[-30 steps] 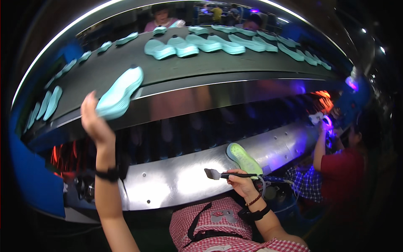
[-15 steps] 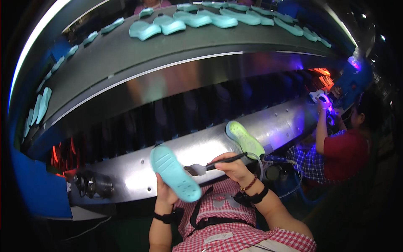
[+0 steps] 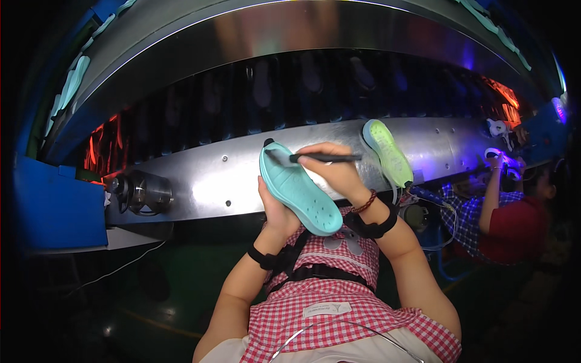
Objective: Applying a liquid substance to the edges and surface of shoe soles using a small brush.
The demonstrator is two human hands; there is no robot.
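Note:
In my left hand [image 3: 275, 212] is a turquoise foam shoe sole [image 3: 299, 190], tilted, with small holes across its near end and a black tip at the far end. The fingers curl under its left side. My right hand [image 3: 339, 172] grips a flat brush [image 3: 336, 158] by its black handle. Its bristles lie over the far part of the sole's upper face and seem to touch it. Just beyond my right hand, a yellow-green sole with a bluish edge [image 3: 387, 151] rests on the metal ledge [image 3: 196, 187].
A glass pot with a dark lid [image 3: 148, 190] stands at the ledge's left end. Beyond the ledge runs a dark slot with orange-lit ends. Turquoise pieces [image 3: 69, 88] lie on the conveyor [image 3: 151, 24]. At right, a co-worker in red [image 3: 517, 215] handles a white piece under violet light.
The brush has come from beside the sole to over its far part. The sole has turned in my left hand, showing its black tip. My view has tipped down toward the ledge.

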